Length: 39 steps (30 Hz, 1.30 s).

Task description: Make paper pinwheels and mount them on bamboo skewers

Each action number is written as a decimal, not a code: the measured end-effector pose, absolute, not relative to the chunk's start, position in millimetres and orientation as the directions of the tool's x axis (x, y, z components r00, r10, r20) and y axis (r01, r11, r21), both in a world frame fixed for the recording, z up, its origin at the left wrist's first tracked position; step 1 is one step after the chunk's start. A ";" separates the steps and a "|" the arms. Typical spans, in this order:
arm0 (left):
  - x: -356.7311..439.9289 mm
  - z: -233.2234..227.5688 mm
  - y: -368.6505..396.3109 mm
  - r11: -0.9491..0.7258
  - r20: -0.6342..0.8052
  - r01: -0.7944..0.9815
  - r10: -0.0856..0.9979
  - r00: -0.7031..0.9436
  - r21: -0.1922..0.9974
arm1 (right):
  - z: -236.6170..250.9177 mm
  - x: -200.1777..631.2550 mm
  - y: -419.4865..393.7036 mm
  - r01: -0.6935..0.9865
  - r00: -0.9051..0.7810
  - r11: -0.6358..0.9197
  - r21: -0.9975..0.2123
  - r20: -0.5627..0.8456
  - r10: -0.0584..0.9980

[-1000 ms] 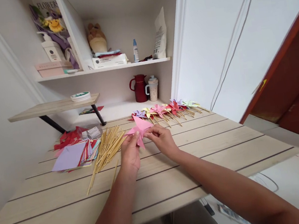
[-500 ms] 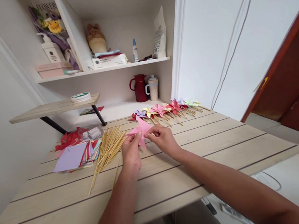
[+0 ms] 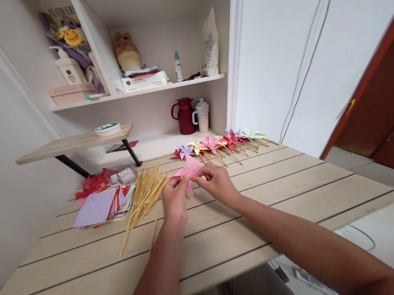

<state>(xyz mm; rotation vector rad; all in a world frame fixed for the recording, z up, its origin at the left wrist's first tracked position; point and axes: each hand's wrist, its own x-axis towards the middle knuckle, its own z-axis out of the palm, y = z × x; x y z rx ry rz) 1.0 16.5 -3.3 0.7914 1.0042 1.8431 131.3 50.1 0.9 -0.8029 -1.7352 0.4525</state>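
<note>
paper stack: flat on the tabletop near its left edge, lilac sheet on top, red scraps just behind it toward the far left corner.
sticks: loose bundle of wooden sticks just right of the stack, fanned toward the near edge; a couple lie apart at the near end.
left hand: yours, mid-tabletop, thumb and fingertips pinching the left part of the pink paper piece.
pink paper piece: folded, pointed flaps, held just above the tabletop middle between both hands; whether it touches the wood, cannot tell.
right hand: yours, just right of the left one, fingers curled, thumb and forefinger pinching the right side of the same pink piece.
pinwheels: row of finished ones on sticks along the far edge, purple, yellow, pink, red, green, well behind your hands.
red jug: upright on the white ledge behind the far edge, cup touching or just beside it on its right.
</note>
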 end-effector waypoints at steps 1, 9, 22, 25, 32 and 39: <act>1.4 -2.9 16.2 -0.299 0.121 -0.380 0.896 -0.426 0.875 | 0.7 131.1 50.2 0.287 -0.155 0.695 -0.659 0.685 0.712; 2.1 -0.2 15.1 -0.308 0.133 -0.339 0.882 -0.453 0.889 | 1.0 130.8 49.4 0.264 -0.131 0.661 -0.703 0.652 0.747; -6.0 5.9 13.7 -0.469 0.459 0.075 0.800 -0.385 0.880 | 6.0 147.5 69.8 0.196 -0.223 0.735 -0.649 0.701 0.678; -8.7 4.2 15.5 -0.457 0.494 0.188 0.791 -0.361 0.869 | 3.4 147.8 72.4 0.167 -0.315 0.688 -0.706 0.623 0.716; -9.0 5.3 15.3 -0.464 0.499 0.183 0.794 -0.348 0.867 | 6.8 148.7 70.4 0.103 -0.279 0.685 -0.721 0.640 0.716; -7.3 7.2 13.1 -0.386 0.584 0.527 0.762 -0.280 0.757 | 8.3 148.9 67.9 0.343 -0.247 0.780 -0.523 0.751 0.612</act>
